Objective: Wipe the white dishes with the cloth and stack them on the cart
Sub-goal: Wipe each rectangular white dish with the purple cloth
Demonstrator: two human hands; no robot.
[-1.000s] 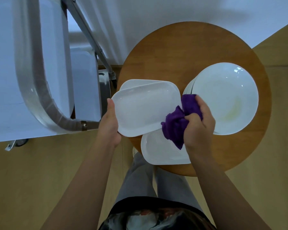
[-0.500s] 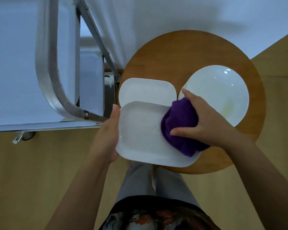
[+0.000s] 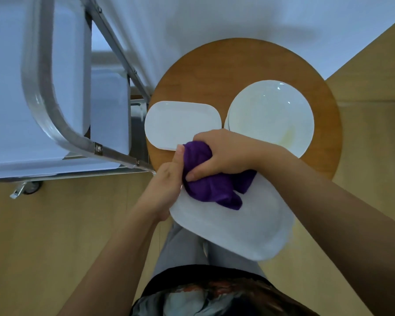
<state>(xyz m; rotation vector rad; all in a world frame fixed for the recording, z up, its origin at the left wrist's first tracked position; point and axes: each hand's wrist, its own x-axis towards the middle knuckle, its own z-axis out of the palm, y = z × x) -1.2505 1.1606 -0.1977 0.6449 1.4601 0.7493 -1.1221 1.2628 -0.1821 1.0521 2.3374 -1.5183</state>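
— What's where?
— Cart on the left, round table with plates and a dish.
— The hands?
— Left hand grips a second dish's edge above the lap; right hand clenches the cloth on it.

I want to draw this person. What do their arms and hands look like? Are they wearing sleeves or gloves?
Both arms are bare up to the frame's edge, with no sleeves showing. The left hand and right hand wear no gloves, and I see no rings, watch or bracelets. Lower down, grey trousers and a dark patterned top show.
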